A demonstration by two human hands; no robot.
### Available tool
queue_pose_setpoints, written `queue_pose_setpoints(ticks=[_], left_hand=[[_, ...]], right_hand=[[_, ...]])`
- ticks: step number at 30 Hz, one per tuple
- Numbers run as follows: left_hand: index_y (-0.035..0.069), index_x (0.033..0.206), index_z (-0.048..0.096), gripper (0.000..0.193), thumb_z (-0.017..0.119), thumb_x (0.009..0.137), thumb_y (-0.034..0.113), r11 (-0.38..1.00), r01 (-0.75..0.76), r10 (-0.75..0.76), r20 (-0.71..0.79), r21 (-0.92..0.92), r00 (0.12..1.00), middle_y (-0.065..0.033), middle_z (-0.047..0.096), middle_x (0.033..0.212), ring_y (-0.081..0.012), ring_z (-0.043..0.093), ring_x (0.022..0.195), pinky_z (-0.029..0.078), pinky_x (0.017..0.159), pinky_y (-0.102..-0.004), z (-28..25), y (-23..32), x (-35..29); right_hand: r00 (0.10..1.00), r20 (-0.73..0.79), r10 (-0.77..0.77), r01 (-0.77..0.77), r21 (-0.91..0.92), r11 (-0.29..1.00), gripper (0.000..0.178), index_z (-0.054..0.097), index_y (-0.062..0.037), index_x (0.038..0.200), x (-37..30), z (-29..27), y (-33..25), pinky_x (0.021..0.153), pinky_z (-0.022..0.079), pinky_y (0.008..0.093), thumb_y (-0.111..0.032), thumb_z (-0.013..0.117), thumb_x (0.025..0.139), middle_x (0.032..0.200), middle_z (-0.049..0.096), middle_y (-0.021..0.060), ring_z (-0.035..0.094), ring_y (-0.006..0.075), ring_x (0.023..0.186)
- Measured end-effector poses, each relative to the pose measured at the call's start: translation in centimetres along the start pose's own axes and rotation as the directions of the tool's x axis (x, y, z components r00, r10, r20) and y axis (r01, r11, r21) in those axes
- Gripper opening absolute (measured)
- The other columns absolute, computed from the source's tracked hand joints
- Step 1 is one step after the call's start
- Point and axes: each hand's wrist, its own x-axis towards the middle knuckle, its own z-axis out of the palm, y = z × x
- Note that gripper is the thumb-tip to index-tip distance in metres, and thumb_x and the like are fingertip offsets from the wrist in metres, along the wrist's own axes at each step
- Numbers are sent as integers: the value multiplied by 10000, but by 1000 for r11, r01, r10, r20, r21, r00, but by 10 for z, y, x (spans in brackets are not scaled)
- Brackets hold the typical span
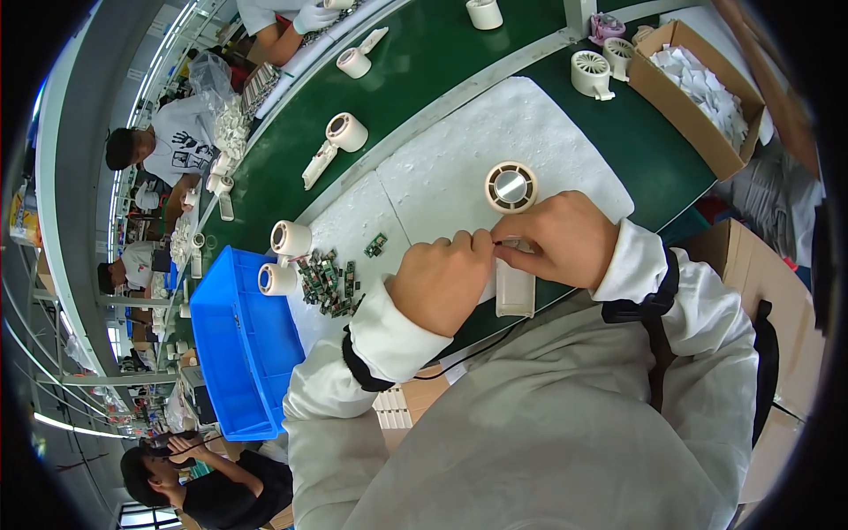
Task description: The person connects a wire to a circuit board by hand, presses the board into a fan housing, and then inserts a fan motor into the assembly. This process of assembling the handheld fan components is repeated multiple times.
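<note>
In front of me on the white foam board (424, 194) lies a cream handheld fan housing. Its round slotted head (511, 186) has a silver disc in the middle, and its hollow, open handle (515, 291) points toward me. My left hand (443, 281) and my right hand (558, 240) meet over the top of the handle. Both are closed, fingertips pinched together. A tiny dark red bit shows between them, too small to name. To the left of my left hand, a pile of small green circuit boards (325, 284) rests on the foam, with one board (376, 245) lying apart.
A blue plastic bin (243, 344) stands at the left, beside two cream fan housings (291, 238). More housings (346, 132) sit on the green conveyor (415, 88) beyond a metal rail. A cardboard box (698, 97) of white pieces is at the far right. Co-workers sit along the left.
</note>
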Motion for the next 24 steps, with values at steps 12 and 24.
queue_pose_setpoints(ticks=[12, 24], left_hand=[[36, 1059, 661, 151, 671, 987, 168, 786, 180, -139, 115, -592, 984, -93, 660, 753, -250, 644, 595, 521, 555, -345, -21, -31, -21], [7, 1160, 688, 283, 708, 878, 4, 832, 304, -406, -136, -464, 904, -158, 714, 972, -268, 725, 766, 580, 698, -353, 22, -73, -52]], right_hand=[[997, -32, -66, 65, -37, 997, 102, 740, -62, 878, -3, 3, 6, 590, 534, 384, -153, 732, 834, 670, 681, 96, 666, 284, 592], [977, -188, -98, 92, -41, 995, 95, 757, -45, 882, -4, 12, 5, 544, 511, 339, -112, 775, 817, 628, 659, 101, 640, 243, 527]])
